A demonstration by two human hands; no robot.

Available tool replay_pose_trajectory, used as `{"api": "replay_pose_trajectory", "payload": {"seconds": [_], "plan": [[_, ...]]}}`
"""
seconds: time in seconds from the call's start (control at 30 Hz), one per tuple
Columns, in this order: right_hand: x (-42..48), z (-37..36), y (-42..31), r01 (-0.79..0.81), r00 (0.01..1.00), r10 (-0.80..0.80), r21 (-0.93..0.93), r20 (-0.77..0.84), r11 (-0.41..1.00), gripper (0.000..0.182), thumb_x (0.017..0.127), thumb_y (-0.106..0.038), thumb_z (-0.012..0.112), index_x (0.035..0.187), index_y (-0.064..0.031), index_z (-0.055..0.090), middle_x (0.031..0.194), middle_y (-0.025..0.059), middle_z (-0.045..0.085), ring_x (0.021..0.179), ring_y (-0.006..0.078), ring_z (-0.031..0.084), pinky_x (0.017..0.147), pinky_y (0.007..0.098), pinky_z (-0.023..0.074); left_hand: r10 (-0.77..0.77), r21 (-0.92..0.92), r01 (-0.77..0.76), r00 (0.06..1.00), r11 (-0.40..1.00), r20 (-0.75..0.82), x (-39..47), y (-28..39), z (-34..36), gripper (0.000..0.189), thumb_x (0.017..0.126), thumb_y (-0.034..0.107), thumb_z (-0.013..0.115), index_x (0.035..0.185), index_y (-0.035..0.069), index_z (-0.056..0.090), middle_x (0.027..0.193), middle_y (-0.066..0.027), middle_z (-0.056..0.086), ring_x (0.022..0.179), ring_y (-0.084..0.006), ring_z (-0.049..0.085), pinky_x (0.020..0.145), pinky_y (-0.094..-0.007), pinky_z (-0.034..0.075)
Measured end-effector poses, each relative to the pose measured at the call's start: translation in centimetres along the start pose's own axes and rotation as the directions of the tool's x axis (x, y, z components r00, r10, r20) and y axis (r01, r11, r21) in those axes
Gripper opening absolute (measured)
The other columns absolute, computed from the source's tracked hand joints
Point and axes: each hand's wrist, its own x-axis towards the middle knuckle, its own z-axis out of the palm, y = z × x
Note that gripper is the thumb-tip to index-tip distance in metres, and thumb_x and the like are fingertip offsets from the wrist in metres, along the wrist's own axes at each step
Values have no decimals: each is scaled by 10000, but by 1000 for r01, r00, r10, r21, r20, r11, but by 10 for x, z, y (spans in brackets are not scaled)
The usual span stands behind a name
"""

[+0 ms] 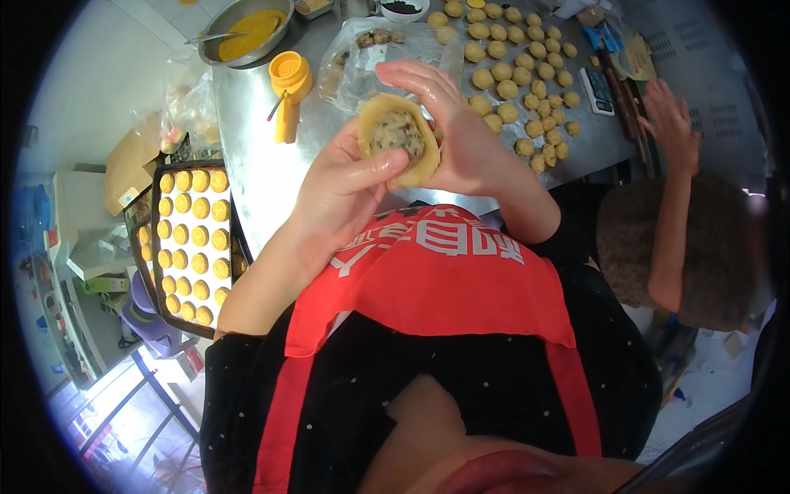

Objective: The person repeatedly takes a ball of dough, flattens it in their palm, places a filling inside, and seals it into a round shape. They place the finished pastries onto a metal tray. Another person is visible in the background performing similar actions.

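Note:
My left hand [345,179] holds a round yellow dough wrapper [427,170] from its left and underside. Inside the wrapper sits a pale ball of filling [395,133] with dark specks, and my left thumb presses on its lower part. My right hand [453,123] cups the wrapper's right edge, with its fingers stretched up and over the top. The dough covers part of the right palm. Both hands look shiny, and they are raised above the near edge of the metal table [253,123].
A yellow pastry mould [289,92], a steel bowl [247,31] of yellow mixture and a plastic bag [345,55] lie ahead. Many dough balls [507,89] and a scale [597,91] are rightward. A tray [191,241] of moulded pastries stands left. A co-worker's hand [669,123] is at right.

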Motion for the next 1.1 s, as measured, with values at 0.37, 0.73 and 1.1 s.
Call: {"api": "replay_pose_trajectory", "payload": {"seconds": [0.37, 0.73, 1.1], "plan": [[-6, 22, 7, 60, 985, -23, 212, -170, 976, 589, 577, -193, 828, 1084, -84, 549, 1138, 85, 583, 1192, 351, 441, 1014, 450, 349, 33, 199, -27, 999, 980, -28, 1, 4, 4, 645, 771, 146, 742, 1305, 15, 404, 1220, -90, 532, 1129, -185, 519, 982, -318, 408], [3, -6, -9, 20, 998, -22, 38, 59, 999, 680, 562, -173, 837, 1151, -65, 516, 1206, 118, 556, 1253, 350, 403, 1025, 462, 335, -19, 33, 20, 999, 999, -35, -1, -1, 9, 481, 842, 103, 661, 1257, 28, 429, 1157, -82, 541, 1037, -165, 565, 873, -278, 477], [-6, 23, -3, 202, 958, -177, 91, -225, 975, 591, 540, -91, 793, 1076, -80, 543, 1132, 75, 577, 1155, 359, 482, 968, 459, 393, 7, 357, 14, 998, 934, -57, 0, 9, 13, 616, 774, 138, 740, 1282, 15, 414, 1193, -91, 513, 1119, -189, 517, 938, -311, 444]]}}
